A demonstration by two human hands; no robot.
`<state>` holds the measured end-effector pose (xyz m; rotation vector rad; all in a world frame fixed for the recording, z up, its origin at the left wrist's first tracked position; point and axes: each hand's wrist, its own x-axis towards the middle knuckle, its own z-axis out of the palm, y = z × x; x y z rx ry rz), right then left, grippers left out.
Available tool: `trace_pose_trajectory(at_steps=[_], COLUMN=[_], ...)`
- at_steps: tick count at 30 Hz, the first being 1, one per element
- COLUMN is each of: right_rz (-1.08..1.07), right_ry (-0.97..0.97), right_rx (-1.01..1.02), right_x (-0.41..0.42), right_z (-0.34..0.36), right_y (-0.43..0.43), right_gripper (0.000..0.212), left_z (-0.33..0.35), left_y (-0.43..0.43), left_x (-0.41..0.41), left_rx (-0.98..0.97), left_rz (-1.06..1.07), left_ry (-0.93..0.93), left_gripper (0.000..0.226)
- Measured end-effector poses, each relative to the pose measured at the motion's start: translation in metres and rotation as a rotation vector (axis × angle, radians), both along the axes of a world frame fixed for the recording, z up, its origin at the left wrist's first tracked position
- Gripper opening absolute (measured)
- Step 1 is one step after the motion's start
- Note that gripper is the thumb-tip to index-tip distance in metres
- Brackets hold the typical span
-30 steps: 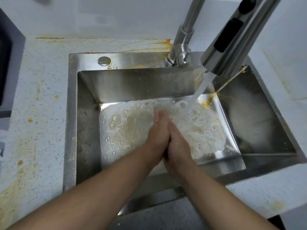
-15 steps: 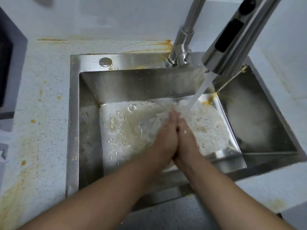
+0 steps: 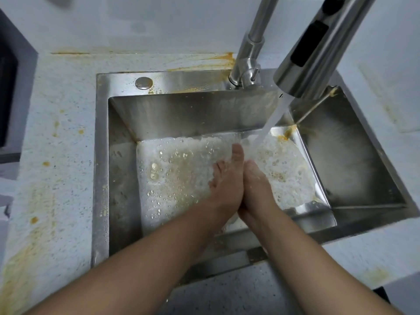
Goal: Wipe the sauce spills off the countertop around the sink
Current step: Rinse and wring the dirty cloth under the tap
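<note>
My left hand [image 3: 227,185] and my right hand [image 3: 256,189] are pressed palm to palm, fingers straight, low inside the steel sink [image 3: 100,155]. Their fingertips touch the water stream [image 3: 272,119] that runs from the spray head [image 3: 313,53]. Nothing shows between the palms. Foamy, yellowish water [image 3: 177,178] covers the sink floor. The pale speckled countertop [image 3: 56,144] carries orange sauce: a streak behind the sink [image 3: 216,59], drops on the left [image 3: 34,220], and a broad smear at the near left [image 3: 18,269]. A faint stain [image 3: 375,276] marks the near right.
The faucet base [image 3: 245,71] stands on the sink's back rim, with a round cap [image 3: 143,83] to its left. A sauce blob [image 3: 287,134] sits in the sink's far right corner. A dark appliance edge [image 3: 9,87] borders the counter at far left.
Both hands, still pressed together, have slid forward and up into the water stream. The left hand's fingertips now reach past the right hand's.
</note>
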<state>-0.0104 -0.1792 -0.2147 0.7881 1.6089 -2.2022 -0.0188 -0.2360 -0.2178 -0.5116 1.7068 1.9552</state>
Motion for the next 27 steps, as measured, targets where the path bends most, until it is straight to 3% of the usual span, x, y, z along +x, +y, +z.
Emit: trace_pose_trajectory(at_steps=[2,4,7,17,24,27], right_rz=[0.044,0.075,0.073,0.276,0.152,0.060], right_ry=[0.024,0.015,-0.034,-0.090,-0.066,-0.086], right_rx=[0.025,0.043,0.081,0.303,0.438,0.257], right_x=[-0.009,-0.015,-0.017,-0.022,-0.020,-0.020], right_z=[-0.001,0.001,0.001,-0.006,-0.008,-0.003], right_y=[0.007,0.011,0.016,0.001,0.001,0.007], right_gripper=[0.036,0.011,0.003,0.047,0.043,0.033], left_z=[-0.006,0.003,0.002,0.000,-0.003,-0.005], left_y=[-0.007,-0.024,-0.047,-0.051,-0.043,-0.038], left_x=[-0.001,-0.002,0.000,0.005,0.010,0.007], left_rx=[-0.013,-0.039,-0.017,-0.033,0.034,0.055], left_rz=[0.078,0.210,0.227,0.262,0.084,0.024], left_ry=[-0.007,-0.053,-0.023,-0.105,-0.173,-0.177], left_gripper=[0.110,0.102,0.073,0.056,0.045,0.035])
